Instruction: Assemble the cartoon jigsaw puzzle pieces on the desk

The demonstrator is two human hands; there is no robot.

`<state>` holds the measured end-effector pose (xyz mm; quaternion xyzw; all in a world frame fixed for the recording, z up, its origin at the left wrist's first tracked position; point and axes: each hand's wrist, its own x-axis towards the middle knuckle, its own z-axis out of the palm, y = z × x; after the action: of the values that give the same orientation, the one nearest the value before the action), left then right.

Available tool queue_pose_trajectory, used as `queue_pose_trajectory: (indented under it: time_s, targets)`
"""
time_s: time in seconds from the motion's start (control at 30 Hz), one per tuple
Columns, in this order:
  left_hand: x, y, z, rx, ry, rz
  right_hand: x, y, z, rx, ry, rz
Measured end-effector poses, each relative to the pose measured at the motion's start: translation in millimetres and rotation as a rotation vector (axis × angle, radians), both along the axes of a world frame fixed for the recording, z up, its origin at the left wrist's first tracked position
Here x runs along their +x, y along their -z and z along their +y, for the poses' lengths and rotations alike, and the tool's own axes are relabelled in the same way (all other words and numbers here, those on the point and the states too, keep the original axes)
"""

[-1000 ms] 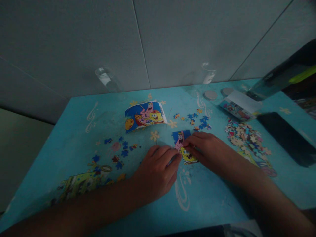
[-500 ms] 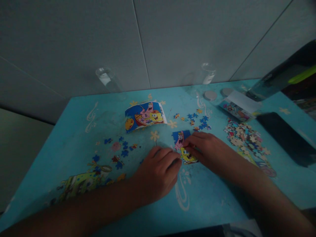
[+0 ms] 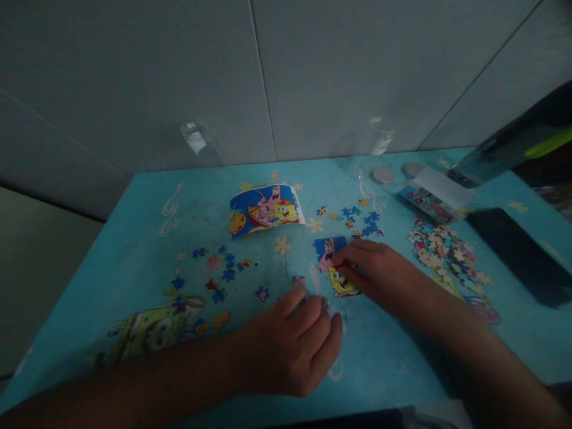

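A partly joined jigsaw puzzle (image 3: 342,283) with a pink and a yellow cartoon figure lies before me. My right hand (image 3: 375,262) rests over its right edge, thumb and forefinger pinched on a puzzle piece at the middle; the fingers hide much of that side. My left hand (image 3: 301,342) hovers lower left of the puzzle, apart from it, fingers curled. What it holds, if anything, is hidden. Close to its fingertips lie a pink and blue piece (image 3: 299,280) and another loose piece (image 3: 325,303), partly covered. The curved picture card (image 3: 267,210) stands behind.
Loose blue pieces lie left (image 3: 229,260) and behind the puzzle (image 3: 370,223). A heap of mixed pieces (image 3: 447,250) sits right, beside a dark phone-like slab (image 3: 513,250). Clear jars (image 3: 379,140), metal lids (image 3: 383,175), a small box (image 3: 431,199) and a dark bottle (image 3: 504,146) stand behind.
My left hand has drawn back from the puzzle's left edge, toward me, uncovering loose pieces. My right hand keeps its place on the puzzle. The view has shifted slightly.
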<state>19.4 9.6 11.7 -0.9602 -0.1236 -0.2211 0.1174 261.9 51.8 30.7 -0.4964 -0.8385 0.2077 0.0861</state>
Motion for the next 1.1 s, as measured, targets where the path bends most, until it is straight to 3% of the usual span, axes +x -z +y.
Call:
queue_pose_trajectory:
  time_s: [0.3,0.47,0.77,1.1]
  targets:
    - [4.0,-10.4,-11.1,0.062,0.234,0.006,4.6,4.3,-0.1,0.017,-0.017,0.011]
    - [6.0,-6.3,-20.0,0.04,0.346,-0.019,8.5,7.6,2.8,0.03,-0.041,0.04]
    - [12.3,6.4,-40.7,-0.08,0.409,0.018,13.2,15.4,5.7,0.018,-0.032,0.029]
    - [8.8,-4.7,-16.1,0.039,0.45,-0.093,13.9,15.9,7.0,0.029,-0.047,0.063]
